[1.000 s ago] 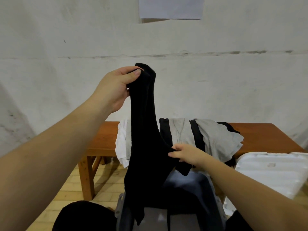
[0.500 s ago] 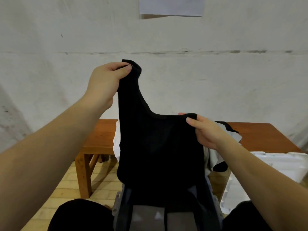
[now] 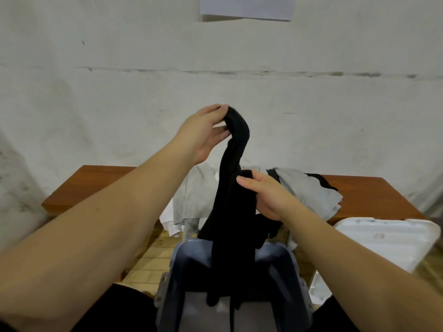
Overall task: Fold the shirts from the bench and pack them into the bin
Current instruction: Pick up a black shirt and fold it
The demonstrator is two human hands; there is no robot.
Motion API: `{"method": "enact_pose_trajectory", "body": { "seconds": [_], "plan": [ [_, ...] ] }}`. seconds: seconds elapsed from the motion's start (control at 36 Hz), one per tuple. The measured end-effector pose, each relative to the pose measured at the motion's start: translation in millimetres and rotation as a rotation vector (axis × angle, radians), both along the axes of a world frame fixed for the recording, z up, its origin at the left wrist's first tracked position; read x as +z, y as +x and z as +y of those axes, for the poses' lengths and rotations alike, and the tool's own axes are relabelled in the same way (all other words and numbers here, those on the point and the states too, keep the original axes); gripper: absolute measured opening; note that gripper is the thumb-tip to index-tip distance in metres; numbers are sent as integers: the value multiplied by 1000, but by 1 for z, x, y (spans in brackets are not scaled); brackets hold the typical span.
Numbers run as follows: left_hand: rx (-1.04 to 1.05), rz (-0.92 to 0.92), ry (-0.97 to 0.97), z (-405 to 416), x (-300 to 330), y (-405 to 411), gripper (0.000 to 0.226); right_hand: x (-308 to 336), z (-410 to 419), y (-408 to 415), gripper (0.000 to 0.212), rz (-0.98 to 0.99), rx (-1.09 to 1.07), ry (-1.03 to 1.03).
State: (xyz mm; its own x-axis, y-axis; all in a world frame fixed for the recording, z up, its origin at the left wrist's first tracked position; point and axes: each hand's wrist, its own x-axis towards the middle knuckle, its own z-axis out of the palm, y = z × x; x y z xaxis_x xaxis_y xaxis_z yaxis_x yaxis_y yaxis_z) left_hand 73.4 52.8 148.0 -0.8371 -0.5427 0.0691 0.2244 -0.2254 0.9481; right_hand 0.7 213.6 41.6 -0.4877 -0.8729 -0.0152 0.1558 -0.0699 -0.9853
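A black shirt [image 3: 231,212] hangs as a narrow bunched strip over the grey bin [image 3: 285,279] at the bottom middle. My left hand [image 3: 203,133] pinches its top end, raised in front of the wall. My right hand [image 3: 263,195] grips the shirt lower down, near its middle, thumb on the front. The shirt's lower end dangles into the bin. Behind it a pile of grey, black and white shirts [image 3: 306,192] lies on the brown wooden bench [image 3: 100,183].
A white bin lid [image 3: 383,238] leans at the right, in front of the bench. Pale brick floor shows below the bench. A white wall with a sheet of paper [image 3: 247,7] rises right behind the bench.
The shirt, spread wide between both hands half a second ago, is now gathered into a narrow strip. My right hand moved in and down toward the left; my left hand shifted right.
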Motion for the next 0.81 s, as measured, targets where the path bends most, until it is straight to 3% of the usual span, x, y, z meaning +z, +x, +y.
{"method": "enact_pose_trajectory", "body": {
  "seconds": [0.08, 0.17, 0.22, 0.28, 0.44, 0.56, 0.67, 0.81],
  "plan": [
    [-70, -167, -126, -5, -26, 8, 63, 3, 3, -6, 25, -100, -51, -97],
    [-167, -388, -329, -1, -55, 22, 45, 5, 1, -13, 56, -178, -79, -155],
    [-242, -480, -459, -2, -79, 31, 28, 5, 0, -16, 51, -215, -100, -185],
    [-304, -536, -555, -3, -98, 40, 33, 6, 0, -18, 42, -257, -112, -226],
    [-349, -562, -532, -2, -128, 56, 61, 13, 0, -14, 49, -249, -77, -267],
    [-291, -586, -697, 0, -133, 52, 54, 17, -1, -16, 52, -264, -86, -261],
    [-270, -514, -799, 17, -137, 50, 62, 23, 1, -17, 54, -277, -120, -290],
    [10, -465, -868, 27, -148, 42, 19, 31, 4, -17, 58, -303, -112, -313]
  ]
}}
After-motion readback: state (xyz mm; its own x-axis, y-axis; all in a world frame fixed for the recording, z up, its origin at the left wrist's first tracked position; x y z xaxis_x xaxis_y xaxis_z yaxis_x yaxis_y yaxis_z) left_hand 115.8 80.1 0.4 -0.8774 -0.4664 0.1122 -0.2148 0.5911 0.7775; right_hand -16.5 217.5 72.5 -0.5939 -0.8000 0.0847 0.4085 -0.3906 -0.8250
